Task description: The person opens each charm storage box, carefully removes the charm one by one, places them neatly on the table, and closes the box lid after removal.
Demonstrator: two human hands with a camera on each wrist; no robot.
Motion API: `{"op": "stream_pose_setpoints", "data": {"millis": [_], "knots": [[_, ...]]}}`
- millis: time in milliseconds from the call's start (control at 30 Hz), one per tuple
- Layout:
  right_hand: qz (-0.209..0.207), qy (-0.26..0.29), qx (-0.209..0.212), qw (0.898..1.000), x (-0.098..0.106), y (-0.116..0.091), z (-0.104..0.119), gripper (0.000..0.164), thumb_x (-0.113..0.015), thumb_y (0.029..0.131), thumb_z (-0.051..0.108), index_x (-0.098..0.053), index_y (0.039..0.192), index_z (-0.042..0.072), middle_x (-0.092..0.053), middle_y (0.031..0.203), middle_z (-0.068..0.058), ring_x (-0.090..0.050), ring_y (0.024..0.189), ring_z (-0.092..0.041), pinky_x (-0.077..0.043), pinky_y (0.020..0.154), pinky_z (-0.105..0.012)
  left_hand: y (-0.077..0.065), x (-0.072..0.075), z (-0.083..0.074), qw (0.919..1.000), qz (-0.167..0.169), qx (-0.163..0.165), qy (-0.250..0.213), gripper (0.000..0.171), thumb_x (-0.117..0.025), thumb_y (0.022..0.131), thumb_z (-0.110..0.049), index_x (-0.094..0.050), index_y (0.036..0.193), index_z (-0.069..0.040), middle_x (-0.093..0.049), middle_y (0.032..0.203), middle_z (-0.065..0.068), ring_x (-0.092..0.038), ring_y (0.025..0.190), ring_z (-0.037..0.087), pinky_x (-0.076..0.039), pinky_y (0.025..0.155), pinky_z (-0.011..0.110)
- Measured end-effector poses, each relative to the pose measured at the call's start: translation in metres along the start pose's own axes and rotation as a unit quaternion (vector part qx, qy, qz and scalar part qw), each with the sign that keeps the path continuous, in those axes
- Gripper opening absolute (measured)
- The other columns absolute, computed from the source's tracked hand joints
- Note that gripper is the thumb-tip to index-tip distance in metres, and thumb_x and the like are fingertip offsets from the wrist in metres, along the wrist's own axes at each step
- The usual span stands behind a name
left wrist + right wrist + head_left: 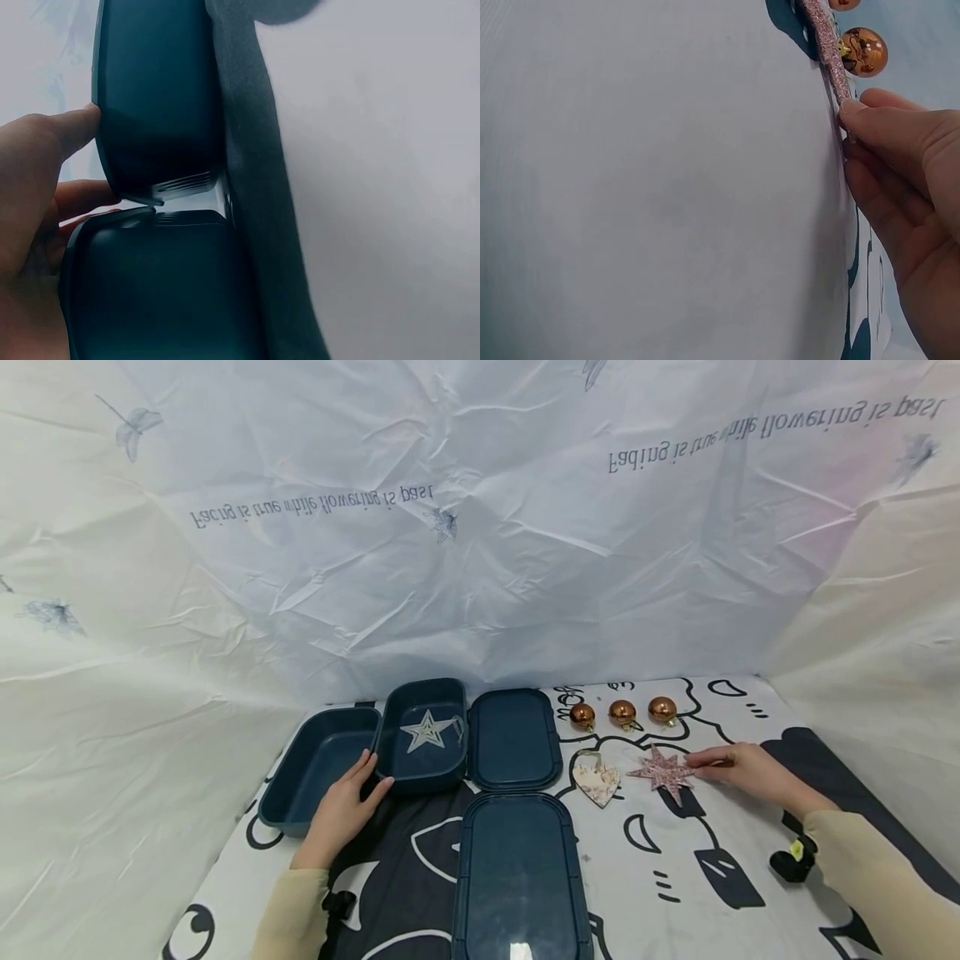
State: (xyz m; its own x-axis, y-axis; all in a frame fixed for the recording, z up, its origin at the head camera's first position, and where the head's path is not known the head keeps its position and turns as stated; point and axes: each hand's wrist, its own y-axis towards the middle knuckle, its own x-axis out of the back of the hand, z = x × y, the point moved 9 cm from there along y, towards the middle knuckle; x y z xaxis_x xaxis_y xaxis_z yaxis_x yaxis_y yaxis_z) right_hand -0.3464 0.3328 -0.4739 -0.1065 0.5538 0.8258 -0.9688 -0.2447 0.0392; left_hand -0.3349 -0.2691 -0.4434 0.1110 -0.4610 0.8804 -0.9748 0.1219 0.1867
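My right hand pinches one point of a pink glittery star ornament between thumb and fingers; the right wrist view shows this grip edge-on. Left of that star lies a pale heart ornament with a hanging loop. My left hand rests at the neighbouring rims of two dark blue boxes, its thumb touching the near corner of the right-hand box. Inside that box is a silvery openwork star. The left-hand box shows a bare floor where visible.
Two dark blue lids lie flat: one lid right of the boxes, another lid nearer me. Behind the heart and pink star are three copper-brown baubles. A patterned black-and-white cloth covers the table; a white sheet hangs behind.
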Motion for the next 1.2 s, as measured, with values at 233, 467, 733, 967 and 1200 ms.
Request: {"op": "stream_pose_setpoints", "data": {"millis": [233,467,733,967,1200], "knots": [[0.015,0.007,-0.015,1.0,0.001,0.001,-0.003,0.037,-0.072,0.095,0.03,-0.073,0.124,0.006,-0.072,0.119,-0.013,-0.067,0.108,-0.034,-0.054,0.072,-0.026,0.001,-0.002,0.001,1.0,0.003,0.004,-0.002,0.07,-0.06,0.101,-0.044,-0.039,0.154,-0.003,-0.03,0.161,0.019,-0.037,0.142,0.043,-0.038,0.108,0.061],[-0.007,-0.005,-0.006,1.0,0.006,0.003,-0.001,0.035,-0.071,0.096,0.027,-0.073,0.124,0.006,-0.07,0.121,-0.017,-0.065,0.11,-0.039,-0.054,0.072,-0.032,0.001,-0.002,0.001,1.0,0.003,0.002,0.0,0.07,-0.06,0.101,-0.043,-0.039,0.154,-0.003,-0.03,0.161,0.02,-0.038,0.141,0.043,-0.038,0.107,0.061],[-0.024,-0.027,-0.02,0.999,0.015,0.013,0.01,0.034,-0.066,0.1,0.022,-0.07,0.125,0.0,-0.064,0.126,-0.028,-0.058,0.116,-0.05,-0.053,0.082,-0.055,0.001,-0.002,0.002,1.0,0.004,0.005,0.001,0.07,-0.06,0.101,-0.043,-0.038,0.154,-0.003,-0.029,0.161,0.019,-0.037,0.141,0.043,-0.038,0.108,0.061],[-0.029,-0.027,0.008,0.999,0.028,0.029,0.031,0.04,-0.06,0.104,0.027,-0.067,0.126,-0.005,-0.067,0.121,-0.028,-0.062,0.11,-0.047,-0.054,0.081,-0.057,0.0,-0.001,0.002,1.0,0.001,0.004,-0.001,0.07,-0.06,0.102,-0.044,-0.039,0.154,-0.003,-0.029,0.161,0.018,-0.038,0.141,0.043,-0.038,0.107,0.061],[-0.038,-0.04,0.027,0.998,0.031,0.047,0.052,0.041,-0.062,0.103,0.027,-0.068,0.125,-0.006,-0.068,0.119,-0.026,-0.065,0.104,-0.043,-0.053,0.081,-0.055,0.0,0.0,0.001,1.0,-0.001,-0.002,0.002,0.072,-0.057,0.102,-0.049,-0.039,0.154,-0.003,-0.031,0.161,0.02,-0.039,0.14,0.043,-0.039,0.106,0.061]]}}
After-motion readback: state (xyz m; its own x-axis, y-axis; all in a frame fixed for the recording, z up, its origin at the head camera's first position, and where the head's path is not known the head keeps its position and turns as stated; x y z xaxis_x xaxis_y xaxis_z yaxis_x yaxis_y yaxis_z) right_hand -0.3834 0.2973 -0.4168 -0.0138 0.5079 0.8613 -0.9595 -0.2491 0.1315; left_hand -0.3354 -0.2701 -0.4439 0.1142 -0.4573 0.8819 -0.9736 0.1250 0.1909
